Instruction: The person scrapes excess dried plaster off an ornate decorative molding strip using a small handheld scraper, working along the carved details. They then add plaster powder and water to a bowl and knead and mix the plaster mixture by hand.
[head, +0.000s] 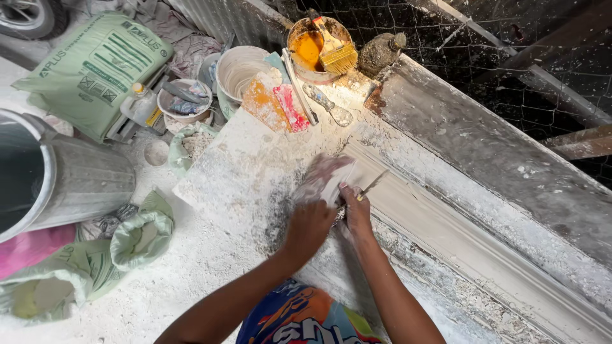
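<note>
White plaster dust pretty much everywhere, coating the slab-like work surface (229, 172) through the middle of the frame. Left hand (310, 224) just below centre, curled into a loose fist and pressing down on a blurry whitish wad (322, 175), maybe a rag or a lump of plaster, too smeared to call. Right hand (357, 210) right beside it, touching, pinching a thin stick-like tool (373, 185) that pokes up and to the right; can't tell what kind of tool exactly. Both hands parked at the edge of a long white plaster moulding (459, 239) running diagonally from centre to lower right, with a grey dusty beam (484, 153) alongside it, further up.

Upper centre: orange-stained bucket (306, 48) with a wide yellow-bristled brush (335, 54) lying across it, crusty bottle (380, 51) just to its right. White plastic tub (239, 67) to the left of the bucket, flat orange and pink stained scrapers (277, 102) leaning near it, plus a plaster-caked putty knife (328, 105) lying flat. Small bowl of odds and ends (185, 99) further left.

Upper left: green sack (95, 64) lying flat. Left edge: grey metal bin (57, 178) tipped on its side. Lower left: crumpled green bag (95, 261), opened, with pink fabric (32, 245) next to it. Wire mesh (497, 38) across the upper right. Colourful shirt (299, 318) at bottom centre.
</note>
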